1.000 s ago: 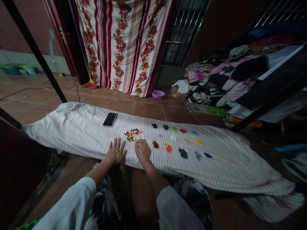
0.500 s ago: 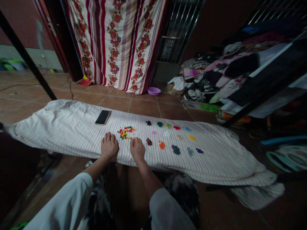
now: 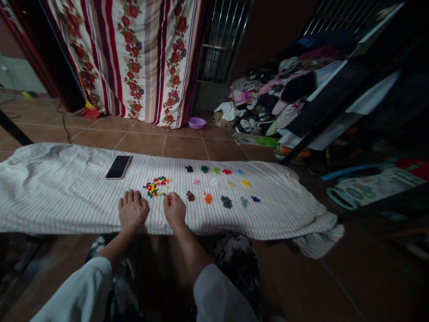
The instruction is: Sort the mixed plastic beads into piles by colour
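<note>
My left hand [image 3: 133, 209] lies flat on the striped cloth [image 3: 83, 210], fingers stretched out, just below a mixed pile of small beads [image 3: 153, 188] in red, yellow and green. Beside that pile's lower right edge, my right hand [image 3: 174, 208] is closed, thumb and index finger pinched together. A small dark green bit shows near its fingertips, but whether it is gripped is too small to tell. Single-colour heaps lie right of my right hand, among them brown beads [image 3: 191, 196], orange beads [image 3: 208, 198], dark grey beads [image 3: 226, 202] and pink beads [image 3: 196, 182].
A phone [image 3: 119, 167] lies on the cloth at the left. Farther heaps include black beads [image 3: 189, 169], red beads [image 3: 227, 171] and yellow beads [image 3: 246, 183]. On the tiled floor beyond are a purple basin [image 3: 196, 123] and a clothes pile [image 3: 268, 98].
The view has turned to the right, so everything sits farther left. Both hands keep nearly the same place and shape on the cloth.
</note>
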`<state>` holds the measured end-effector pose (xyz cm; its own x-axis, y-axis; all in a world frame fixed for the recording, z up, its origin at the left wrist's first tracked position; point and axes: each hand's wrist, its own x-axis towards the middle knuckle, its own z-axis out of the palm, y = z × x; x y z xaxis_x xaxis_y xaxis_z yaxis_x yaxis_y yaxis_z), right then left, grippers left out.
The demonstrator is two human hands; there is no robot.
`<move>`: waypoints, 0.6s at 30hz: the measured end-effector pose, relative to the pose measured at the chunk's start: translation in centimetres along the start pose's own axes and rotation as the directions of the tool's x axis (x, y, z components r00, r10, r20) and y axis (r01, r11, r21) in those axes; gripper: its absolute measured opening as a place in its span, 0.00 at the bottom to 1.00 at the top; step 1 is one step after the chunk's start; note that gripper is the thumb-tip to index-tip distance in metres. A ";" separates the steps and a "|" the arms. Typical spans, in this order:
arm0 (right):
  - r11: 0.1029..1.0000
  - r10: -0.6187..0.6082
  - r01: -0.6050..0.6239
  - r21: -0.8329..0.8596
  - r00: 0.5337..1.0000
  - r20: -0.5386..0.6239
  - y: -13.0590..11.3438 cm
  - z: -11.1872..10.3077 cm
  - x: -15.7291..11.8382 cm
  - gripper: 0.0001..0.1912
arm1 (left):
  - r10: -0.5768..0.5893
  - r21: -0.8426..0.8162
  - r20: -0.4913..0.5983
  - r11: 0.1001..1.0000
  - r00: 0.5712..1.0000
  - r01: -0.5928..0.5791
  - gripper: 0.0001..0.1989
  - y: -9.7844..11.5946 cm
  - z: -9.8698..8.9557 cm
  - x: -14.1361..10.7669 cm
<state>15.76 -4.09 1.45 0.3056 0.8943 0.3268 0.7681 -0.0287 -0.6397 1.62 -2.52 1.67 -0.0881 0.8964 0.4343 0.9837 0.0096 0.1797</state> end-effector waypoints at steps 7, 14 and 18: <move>0.990 0.011 -0.013 0.140 1.000 0.018 0.4 -0.2 -0.2 0.05 | 0.017 -0.081 -0.068 0.996 0.998 -0.023 0.18 -0.6 0.7 -0.4; 0.964 0.001 -0.002 0.264 1.000 0.003 0.9 -0.3 -0.3 0.08 | 0.024 -0.069 -0.066 0.997 0.998 -0.029 0.18 -0.7 0.6 -0.3; 0.954 0.006 -0.004 0.300 1.000 -0.005 0.8 -0.5 -0.3 0.09 | 0.029 -0.058 -0.066 0.998 0.997 -0.033 0.17 -0.6 0.6 -0.3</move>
<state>16.57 -4.57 1.17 0.3135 0.8916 0.3266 0.5623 0.1029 -0.8205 1.11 -2.50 0.89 -0.0698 0.8649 0.4970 0.9752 -0.0458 0.2167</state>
